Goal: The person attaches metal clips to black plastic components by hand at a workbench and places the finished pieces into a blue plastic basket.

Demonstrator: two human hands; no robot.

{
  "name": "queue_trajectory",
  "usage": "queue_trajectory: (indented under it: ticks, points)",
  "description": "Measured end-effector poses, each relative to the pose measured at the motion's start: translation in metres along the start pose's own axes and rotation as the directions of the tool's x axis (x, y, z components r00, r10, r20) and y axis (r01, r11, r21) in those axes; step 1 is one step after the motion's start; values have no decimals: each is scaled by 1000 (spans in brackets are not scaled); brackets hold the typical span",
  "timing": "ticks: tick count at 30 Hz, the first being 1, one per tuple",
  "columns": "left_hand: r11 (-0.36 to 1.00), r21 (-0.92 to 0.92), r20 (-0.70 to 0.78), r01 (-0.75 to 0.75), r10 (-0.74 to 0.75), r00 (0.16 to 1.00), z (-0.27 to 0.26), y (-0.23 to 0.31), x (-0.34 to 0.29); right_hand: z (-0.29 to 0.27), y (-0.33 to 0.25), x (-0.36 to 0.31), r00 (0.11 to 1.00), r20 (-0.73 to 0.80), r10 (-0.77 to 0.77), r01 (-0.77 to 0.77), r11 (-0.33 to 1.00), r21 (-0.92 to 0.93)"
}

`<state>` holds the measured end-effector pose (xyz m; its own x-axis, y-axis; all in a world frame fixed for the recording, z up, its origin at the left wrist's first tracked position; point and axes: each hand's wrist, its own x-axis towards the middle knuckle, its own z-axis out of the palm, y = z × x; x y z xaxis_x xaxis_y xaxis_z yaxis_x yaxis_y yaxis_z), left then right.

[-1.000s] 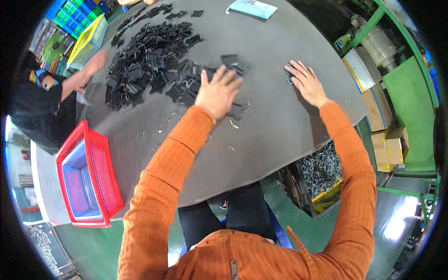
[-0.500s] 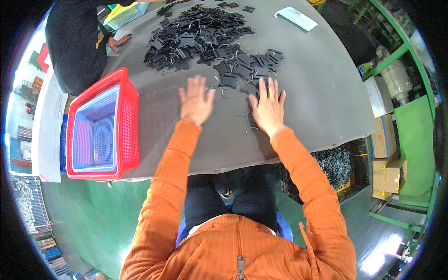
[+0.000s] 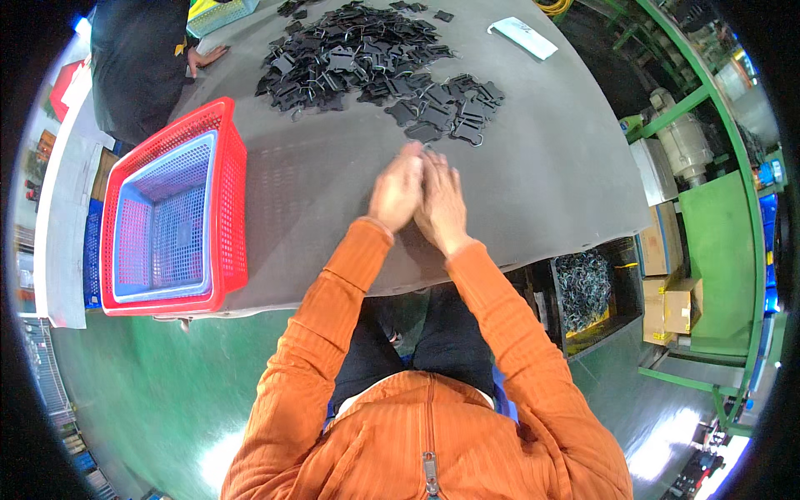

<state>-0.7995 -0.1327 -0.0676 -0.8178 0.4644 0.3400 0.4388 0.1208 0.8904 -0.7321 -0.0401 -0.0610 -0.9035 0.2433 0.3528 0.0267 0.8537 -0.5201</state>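
Note:
My left hand (image 3: 397, 187) and my right hand (image 3: 442, 200) come together on the grey tabletop, their inner edges touching or nearly so. The right fingers are stretched out. My left hand is seen edge-on, somewhat blurred, with its fingers extended forward. Just beyond the fingertips lies a small group of black flat pieces with bent wire hooks (image 3: 446, 108). It joins a larger heap of similar black pieces (image 3: 350, 58) farther back. A bit of wire shows at the fingertips; whatever lies beneath the hands is hidden.
At the left table edge, a red basket (image 3: 236, 200) holds a blue basket (image 3: 208, 217). Another person's hand (image 3: 204, 58) rests at the far left, near a light-green basket (image 3: 221, 17). A white packet (image 3: 523, 38) lies far right. A bin of metal wire pieces (image 3: 583, 287) stands below the right edge.
My hands were apart and spread; now they have met in the middle. The loose wire hooks lying between them are no longer visible. The view has shifted slightly.

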Motion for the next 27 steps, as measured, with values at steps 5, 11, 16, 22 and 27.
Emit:
queue_trajectory:
  ticks: [5, 11, 16, 22, 27]
  points:
    - [972, -228, -441, 65, -163, 882, -75, 9, -8, 1, -36, 2, 985, -65, -161, 166, 984, 69]
    - [976, -199, -374, 93, -163, 913, -99, 41, -44, 40, -45, 11, 968, -19, -249, 240, 950, -199]
    - [987, 1, -351, 161, -151, 924, -118, 51, -100, -7, 27, 0, 990, -49, -135, 116, 951, -288]
    - [955, 96, -379, 282, -227, 897, -148, 34, -176, -93, 137, -43, 984, -150, 96, -154, 878, -453]
    - [950, 108, -373, 294, -236, 898, -152, 46, -210, -175, 218, -120, 904, -314, 292, -422, 736, -530]
